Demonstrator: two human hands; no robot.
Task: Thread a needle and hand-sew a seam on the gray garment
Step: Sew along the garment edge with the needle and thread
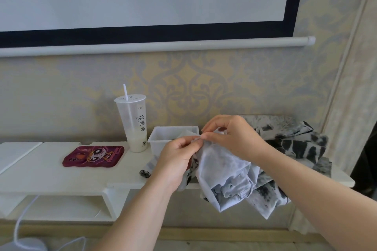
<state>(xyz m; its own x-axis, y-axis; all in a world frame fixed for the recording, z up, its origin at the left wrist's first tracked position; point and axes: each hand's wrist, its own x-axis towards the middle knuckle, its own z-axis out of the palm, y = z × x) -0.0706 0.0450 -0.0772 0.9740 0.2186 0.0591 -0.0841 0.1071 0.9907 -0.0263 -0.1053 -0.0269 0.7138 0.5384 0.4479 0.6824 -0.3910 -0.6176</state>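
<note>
The gray garment point(224, 169), pale on its inside and blotched dark gray on its outside, is bunched on the right of a white shelf point(61, 177) and hangs over its front edge. My left hand point(177, 161) pinches a raised fold of the cloth from the left. My right hand point(232, 138) pinches the same fold from the right, fingertips meeting the left hand's near the top. A needle or thread between the fingertips is too small to make out.
A white plastic box point(163, 138) stands just behind my hands. A tall plastic cup point(134, 126) with a straw and a little milky drink stands left of it. A dark red cartoon phone case point(93, 156) lies further left. White cables point(20, 226) hang below the shelf.
</note>
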